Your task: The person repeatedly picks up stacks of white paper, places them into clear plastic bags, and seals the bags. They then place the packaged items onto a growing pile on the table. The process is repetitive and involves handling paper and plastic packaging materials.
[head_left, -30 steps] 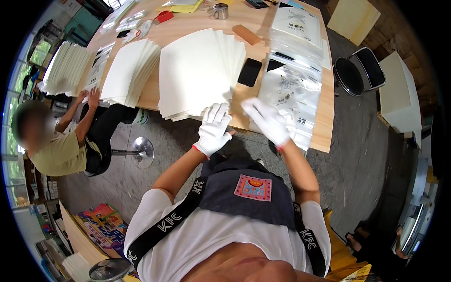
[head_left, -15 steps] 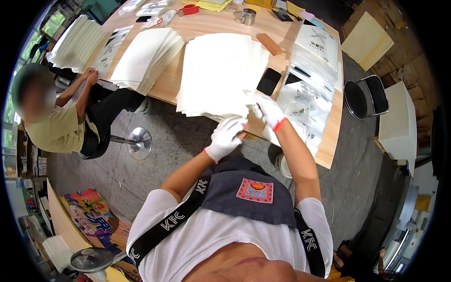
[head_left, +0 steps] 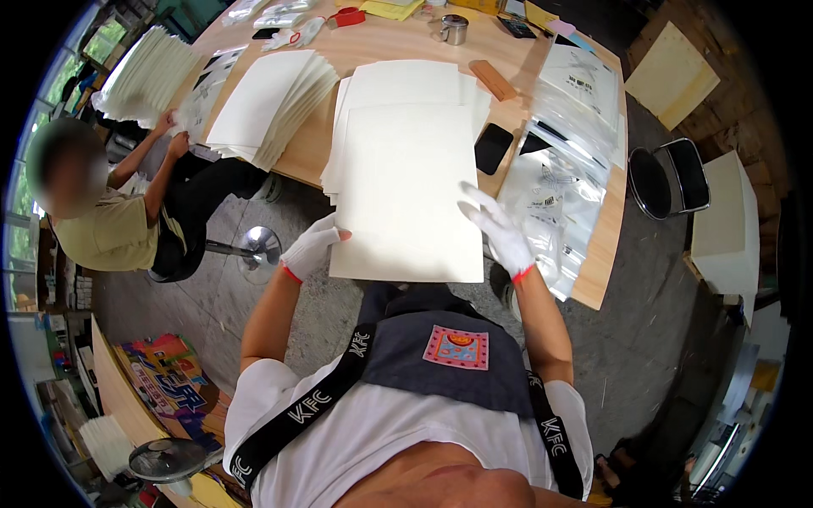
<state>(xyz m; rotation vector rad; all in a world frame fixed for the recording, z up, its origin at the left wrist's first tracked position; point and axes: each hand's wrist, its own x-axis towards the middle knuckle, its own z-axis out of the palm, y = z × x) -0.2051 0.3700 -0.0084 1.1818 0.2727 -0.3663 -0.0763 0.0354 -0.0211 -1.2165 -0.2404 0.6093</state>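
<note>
A large white sheet (head_left: 408,199), of paper or thin card, lies over the near part of a stack of similar white sheets (head_left: 405,82) and reaches past the table's front edge toward me. My left hand (head_left: 312,245), in a white glove with its thumb tip bare, grips the sheet's left edge near the lower corner, thumb on top. At the right edge is my right hand (head_left: 501,230), gloved too, its fingers stretched out and apart beside the sheet. Whether those fingertips touch the sheet I cannot tell. To the right of the stack lies a black phone (head_left: 493,148).
Clear printed plastic bags (head_left: 542,199) cover the table's right side. A brown block (head_left: 492,80) and a metal cup (head_left: 453,30) lie beyond. More white sheets (head_left: 262,102) are fanned at left, beside a seated person (head_left: 106,216) handling a clear bag. A black stool (head_left: 650,184) stands right.
The top sheet has come off the stack toward me. My left hand has moved left onto its edge; my right hand has opened and shifted slightly right and nearer.
</note>
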